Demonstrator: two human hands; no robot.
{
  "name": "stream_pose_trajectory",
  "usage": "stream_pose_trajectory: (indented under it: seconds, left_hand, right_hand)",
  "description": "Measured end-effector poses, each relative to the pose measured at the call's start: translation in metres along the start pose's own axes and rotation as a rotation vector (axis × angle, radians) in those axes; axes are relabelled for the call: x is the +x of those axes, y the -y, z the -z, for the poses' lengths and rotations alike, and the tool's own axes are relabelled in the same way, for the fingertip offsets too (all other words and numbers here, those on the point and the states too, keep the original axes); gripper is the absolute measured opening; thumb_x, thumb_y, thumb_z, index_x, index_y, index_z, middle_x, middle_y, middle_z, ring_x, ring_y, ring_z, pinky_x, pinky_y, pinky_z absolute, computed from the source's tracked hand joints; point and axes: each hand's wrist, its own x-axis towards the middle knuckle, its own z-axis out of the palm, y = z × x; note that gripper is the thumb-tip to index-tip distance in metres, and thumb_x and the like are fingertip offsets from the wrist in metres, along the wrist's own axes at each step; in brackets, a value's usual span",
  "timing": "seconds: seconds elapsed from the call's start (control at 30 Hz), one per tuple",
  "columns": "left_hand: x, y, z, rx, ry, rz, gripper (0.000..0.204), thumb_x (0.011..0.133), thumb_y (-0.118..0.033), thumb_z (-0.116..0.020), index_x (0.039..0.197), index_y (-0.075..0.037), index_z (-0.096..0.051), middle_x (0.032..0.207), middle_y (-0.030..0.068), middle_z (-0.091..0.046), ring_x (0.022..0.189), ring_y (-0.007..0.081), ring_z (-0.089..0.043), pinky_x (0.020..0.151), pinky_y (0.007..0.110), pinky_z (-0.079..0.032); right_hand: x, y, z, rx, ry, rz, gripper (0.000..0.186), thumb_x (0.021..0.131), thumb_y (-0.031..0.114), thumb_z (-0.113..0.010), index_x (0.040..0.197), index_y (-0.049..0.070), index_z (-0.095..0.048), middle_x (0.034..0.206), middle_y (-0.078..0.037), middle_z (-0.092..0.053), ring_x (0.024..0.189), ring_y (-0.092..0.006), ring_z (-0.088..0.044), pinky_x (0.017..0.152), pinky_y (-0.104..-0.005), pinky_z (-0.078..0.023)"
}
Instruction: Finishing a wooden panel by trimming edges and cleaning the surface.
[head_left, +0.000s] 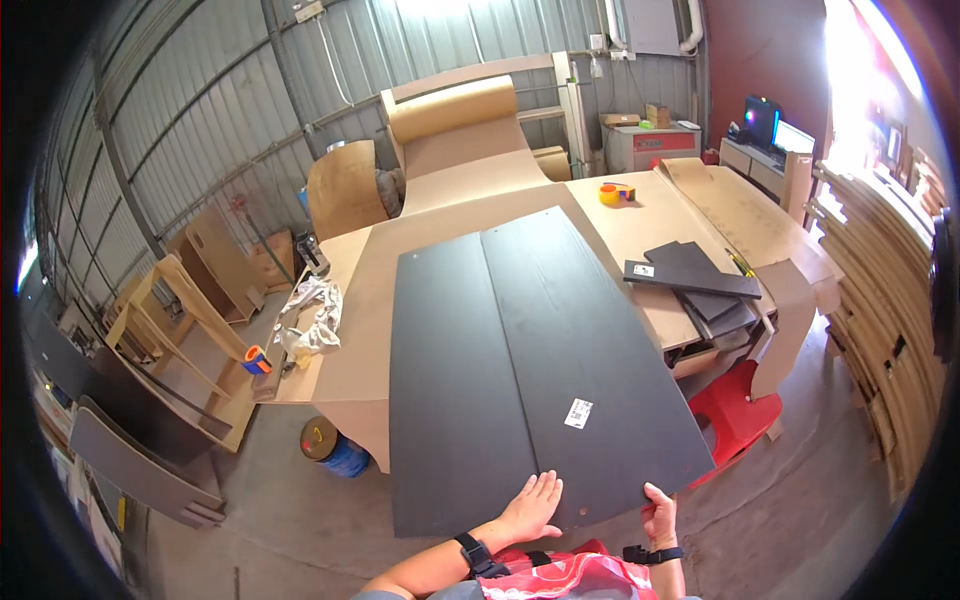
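Two dark grey boards lie side by side, their long edges meeting at a seam. The left board [445, 370] sits on brown wrapping paper [370, 270] spread over a worktable. A white label [577, 413] is stuck on the right board [590, 330], whose near end juts past the table toward me. My left hand [533, 505] rests flat on the near end by the seam, fingers stretched out. At the near right corner, my right hand [660, 517] grips the right board's edge, thumb on top; its other fingers are partly hidden underneath.
A large paper roll [452, 108] hangs beyond the table. Dark strips [700, 285] and tape [610, 194] lie at right, white cloth [315, 318] and a tape dispenser [257, 360] at left. A red chair [735, 415], a blue drum [335, 448] and stacked boards [870, 330] stand around.
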Motion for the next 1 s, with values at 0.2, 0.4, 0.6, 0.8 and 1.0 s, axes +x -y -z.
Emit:
stream_pose_trajectory:
  seconds: [0.2,0.4,0.6,0.8,1.0]
  left_hand:
    - [-0.017,-0.010,-0.002,-0.011,-0.128,-0.006,0.105,0.071,-0.064,-0.062,0.143,-0.002,-0.017,0.145,0.0314,-0.013,0.136,0.0432,-0.014,0.108,0.057,-0.014]
    - [0.000,-0.009,-0.011,0.012,-0.350,-0.105,0.099,0.066,-0.056,-0.069,0.138,0.000,-0.030,0.141,0.0319,-0.024,0.134,0.0419,-0.023,0.110,0.052,-0.016]
    - [0.027,-0.024,-0.011,0.000,-0.332,-0.266,0.102,0.060,-0.050,-0.073,0.135,0.005,-0.032,0.137,0.0298,-0.034,0.130,0.0404,-0.032,0.110,0.043,-0.025]
    - [0.027,-0.037,-0.030,-0.041,-0.263,-0.299,0.110,0.051,-0.043,-0.079,0.136,0.005,-0.028,0.140,0.0289,-0.029,0.132,0.0395,-0.029,0.110,0.042,-0.026]
    - [0.046,-0.043,-0.030,-0.130,-0.324,-0.306,0.111,0.048,-0.041,-0.080,0.134,0.008,-0.030,0.140,0.0288,-0.030,0.132,0.0394,-0.030,0.110,0.042,-0.026]
  right_hand:
    - [0.007,-0.033,0.029,0.213,-0.043,-0.214,0.042,0.073,-0.003,-0.063,0.113,0.005,-0.055,0.104,-0.005,-0.061,0.094,-0.0207,-0.060,0.082,-0.0326,-0.051]
    - [0.008,-0.015,0.014,0.229,-0.070,-0.175,0.013,0.078,0.005,-0.060,0.090,0.002,-0.063,0.090,-0.009,-0.066,0.087,-0.0233,-0.062,0.083,-0.0365,-0.049]
    - [0.014,-0.002,0.043,0.238,-0.044,-0.203,0.024,0.076,0.001,-0.059,0.100,0.001,-0.060,0.098,-0.009,-0.063,0.092,-0.0228,-0.061,0.087,-0.0370,-0.049]
    - [0.000,0.005,0.056,0.172,-0.052,-0.188,0.025,0.081,0.006,-0.057,0.105,0.000,-0.058,0.104,-0.009,-0.062,0.097,-0.0229,-0.059,0.090,-0.0367,-0.046]
    - [0.004,0.018,0.051,0.148,0.022,-0.114,0.028,0.086,0.010,-0.055,0.111,-0.001,-0.056,0.112,-0.010,-0.060,0.103,-0.0228,-0.056,0.094,-0.0360,-0.043]
